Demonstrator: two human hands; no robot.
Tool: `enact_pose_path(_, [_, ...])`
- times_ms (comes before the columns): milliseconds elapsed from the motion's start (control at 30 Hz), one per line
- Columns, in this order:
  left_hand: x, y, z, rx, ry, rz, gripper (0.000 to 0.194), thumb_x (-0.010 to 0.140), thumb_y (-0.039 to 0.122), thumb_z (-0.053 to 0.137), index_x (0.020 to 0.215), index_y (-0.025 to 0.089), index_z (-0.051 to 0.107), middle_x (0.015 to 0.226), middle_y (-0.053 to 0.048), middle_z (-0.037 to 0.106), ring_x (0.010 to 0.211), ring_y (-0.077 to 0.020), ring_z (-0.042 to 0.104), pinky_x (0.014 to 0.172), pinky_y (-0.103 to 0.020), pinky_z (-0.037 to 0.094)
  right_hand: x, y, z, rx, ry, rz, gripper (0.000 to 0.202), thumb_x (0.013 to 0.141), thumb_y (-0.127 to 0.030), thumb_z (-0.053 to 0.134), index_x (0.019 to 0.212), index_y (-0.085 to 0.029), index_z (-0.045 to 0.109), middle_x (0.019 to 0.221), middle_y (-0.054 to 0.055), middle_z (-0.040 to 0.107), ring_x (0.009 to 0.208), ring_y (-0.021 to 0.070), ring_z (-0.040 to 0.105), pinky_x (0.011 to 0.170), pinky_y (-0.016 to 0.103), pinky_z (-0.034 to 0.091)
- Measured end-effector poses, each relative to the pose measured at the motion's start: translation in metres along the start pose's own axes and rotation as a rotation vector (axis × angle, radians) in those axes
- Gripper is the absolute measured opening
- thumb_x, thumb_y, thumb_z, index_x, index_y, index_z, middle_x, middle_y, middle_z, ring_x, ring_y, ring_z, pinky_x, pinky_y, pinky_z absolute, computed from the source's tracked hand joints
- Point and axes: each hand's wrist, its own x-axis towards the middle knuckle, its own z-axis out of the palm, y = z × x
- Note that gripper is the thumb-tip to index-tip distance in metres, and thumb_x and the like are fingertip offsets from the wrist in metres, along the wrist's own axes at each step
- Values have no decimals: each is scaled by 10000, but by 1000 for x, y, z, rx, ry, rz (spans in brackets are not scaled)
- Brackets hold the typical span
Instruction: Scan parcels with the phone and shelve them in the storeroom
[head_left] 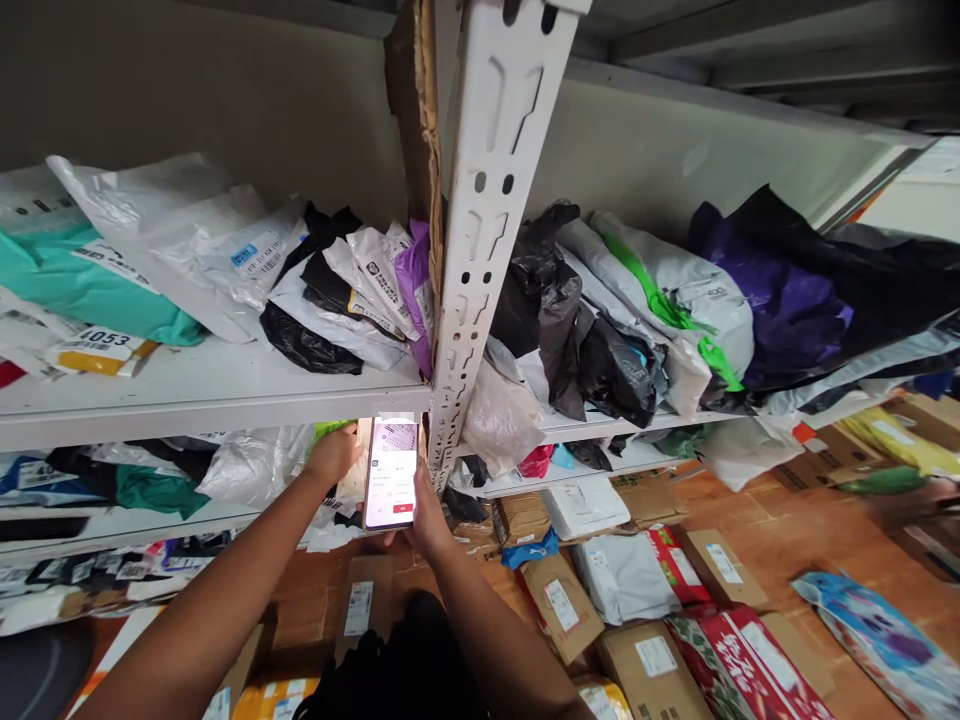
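A smartphone (391,478) is upright in my right hand (426,510), with the fingers wrapped round its lower right side. Its lit screen shows a picture of a printed label at the top and a red button below. My left hand (335,455) reaches into the lower shelf just left of the phone. Its fingers are bent and pressed together beside a brightly lit pale package (352,485), and what they pinch is hard to make out. Behind that hand shows a bit of a yellow-green bag (324,430).
A white perforated post (487,200) divides the shelves, with a cardboard sheet (420,130) beside it. Plastic mailer bags crowd the upper left shelf (225,400) and the right one. Cardboard boxes (649,665) and a red printed carton (750,660) cover the floor at the right.
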Motion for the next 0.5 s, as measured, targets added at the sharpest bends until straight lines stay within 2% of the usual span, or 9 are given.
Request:
enact_pose_path(200, [1, -2, 2, -35, 3, -2, 328, 883, 252, 375, 1031, 137, 644, 1118, -136, 690, 966, -253, 666, 778, -316, 480, 3, 3, -1, 32, -21, -12, 723, 766, -716, 568, 1290, -269, 346, 1095, 101, 670, 979, 322, 694, 602, 432, 618])
enact_pose_path(333, [2, -2, 4, -51, 4, -10, 313, 882, 255, 380, 997, 159, 654, 1144, -116, 683, 990, -238, 656, 800, -298, 476, -1, -1, -2, 46, -53, -7, 721, 759, -692, 589, 1294, -275, 345, 1172, 117, 652, 1025, 320, 675, 609, 411, 621])
enact_pose_path(400, [2, -2, 4, -62, 1, -18, 298, 873, 257, 399, 992, 171, 659, 1149, -103, 682, 991, -231, 652, 806, -290, 475, -6, -5, -3, 59, -97, 16, 761, 719, -625, 659, 1310, -280, 327, 1194, 114, 651, 1022, 321, 677, 558, 375, 615])
enact_pose_path(500, [2, -1, 6, -85, 6, -32, 296, 854, 231, 419, 1012, 175, 664, 1175, -101, 671, 994, -233, 644, 827, -296, 476, -17, -16, -4, 89, -190, 71, 845, 646, -380, 728, 1356, -284, 280, 1170, 93, 673, 962, 314, 704, 464, 302, 581])
